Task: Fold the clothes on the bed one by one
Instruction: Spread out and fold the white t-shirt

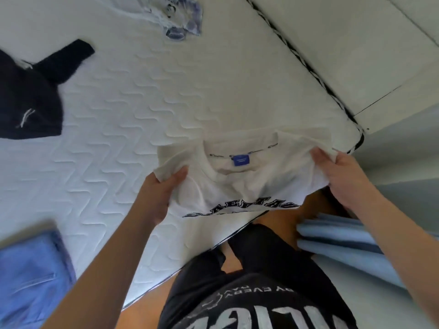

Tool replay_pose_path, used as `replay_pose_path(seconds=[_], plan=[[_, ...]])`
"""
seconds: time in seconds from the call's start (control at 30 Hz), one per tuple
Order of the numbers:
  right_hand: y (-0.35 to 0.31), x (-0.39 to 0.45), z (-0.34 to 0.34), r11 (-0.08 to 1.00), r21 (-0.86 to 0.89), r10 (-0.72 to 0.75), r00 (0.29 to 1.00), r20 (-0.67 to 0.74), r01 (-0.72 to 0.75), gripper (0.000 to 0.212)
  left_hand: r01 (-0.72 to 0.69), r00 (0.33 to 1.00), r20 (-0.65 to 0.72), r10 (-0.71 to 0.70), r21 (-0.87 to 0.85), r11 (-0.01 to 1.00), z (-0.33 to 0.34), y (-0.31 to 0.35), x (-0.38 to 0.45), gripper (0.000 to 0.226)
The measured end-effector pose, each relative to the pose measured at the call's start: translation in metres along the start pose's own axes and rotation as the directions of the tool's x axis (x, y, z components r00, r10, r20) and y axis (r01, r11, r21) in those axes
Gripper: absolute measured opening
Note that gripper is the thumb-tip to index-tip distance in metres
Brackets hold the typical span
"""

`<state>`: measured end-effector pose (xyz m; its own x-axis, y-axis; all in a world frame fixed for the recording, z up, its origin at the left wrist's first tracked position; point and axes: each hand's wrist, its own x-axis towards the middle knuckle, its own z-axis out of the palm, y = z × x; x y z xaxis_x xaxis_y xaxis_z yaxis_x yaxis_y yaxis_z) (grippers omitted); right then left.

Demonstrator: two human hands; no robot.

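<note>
A white T-shirt (240, 184) with dark arched lettering and a blue neck label hangs over the near corner of the bed (133, 110). My left hand (161, 193) grips its left shoulder, thumb on top of the cloth. My right hand (342, 176) grips the right shoulder, fingers curled into the fabric. The shirt's front faces me, its lower part draped toward the mattress edge.
A dark navy garment (28, 96) lies at the left of the quilted white mattress. A blue-and-white patterned garment (175, 17) lies at the far end. A folded light-blue garment (31, 276) sits near left. Light-blue fabric (337, 238) lies off the bed at right.
</note>
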<state>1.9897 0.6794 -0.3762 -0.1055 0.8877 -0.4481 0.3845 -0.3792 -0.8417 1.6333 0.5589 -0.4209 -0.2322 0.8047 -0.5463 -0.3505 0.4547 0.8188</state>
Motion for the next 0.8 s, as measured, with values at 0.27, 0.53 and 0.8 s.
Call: replay_pose_path(seconds=[0.27,0.53,0.8], plan=[[0.0,-0.009,-0.009,0.999,0.01,-0.034,0.983,0.179,0.033,0.059,0.031,0.973,-0.223,-0.053,-0.101,0.994,-0.003,-0.035,-0.089,0.05],[-0.028,-0.022,0.033,0.988,-0.049,-0.12,0.916,0.383,0.149,0.016,0.011,0.879,-0.477,-0.025,-0.032,0.999,-0.019,-0.06,-0.17,0.048],[-0.06,-0.06,0.122,0.945,-0.076,-0.212,0.773,0.598,0.318,0.012,-0.173,0.714,-0.7,-0.008,-0.187,0.967,-0.053,-0.109,-0.275,0.051]])
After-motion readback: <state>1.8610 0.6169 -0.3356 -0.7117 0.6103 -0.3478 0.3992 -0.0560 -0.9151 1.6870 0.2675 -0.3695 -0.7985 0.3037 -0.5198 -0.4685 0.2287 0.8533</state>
